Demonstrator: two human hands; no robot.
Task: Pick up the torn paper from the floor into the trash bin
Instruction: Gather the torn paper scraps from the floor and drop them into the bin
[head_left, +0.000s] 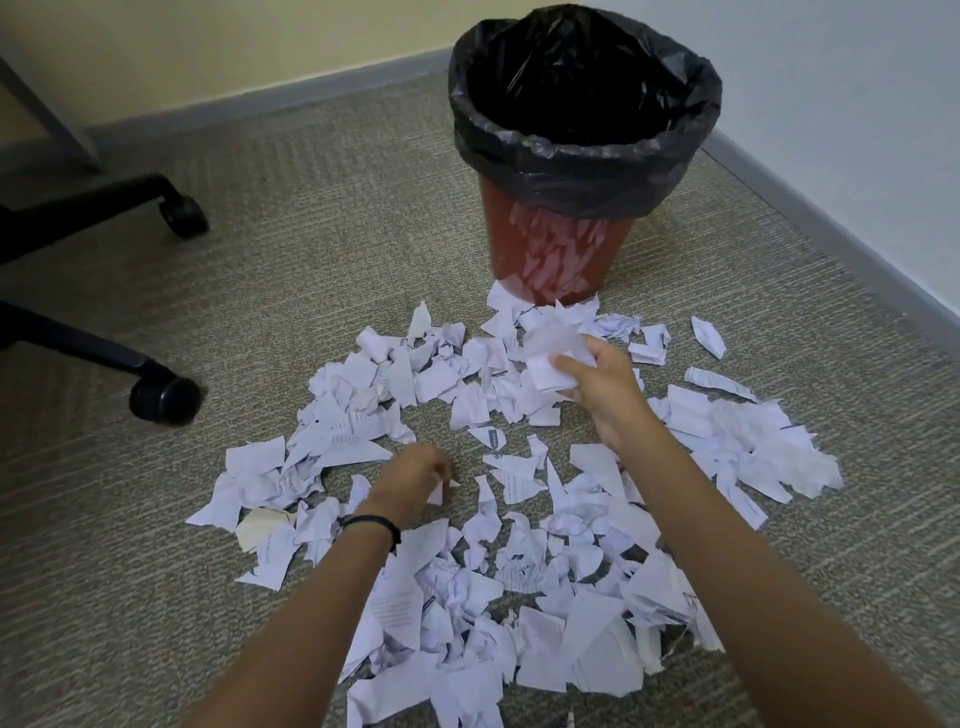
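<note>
right hand (597, 387): centre right, fingers curled round paper wad (551, 349)
left hand (411, 479): lower centre, small scrap (438, 492) pinched
trash bin (561, 260): upper centre, black-lined
torn paper (519, 551): strewn on carpet (311, 234)

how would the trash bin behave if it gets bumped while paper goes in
The trash bin tapers to a narrow base, so it would probably tip easily. Its loose black liner looks thin and likely slips if grabbed.
</note>
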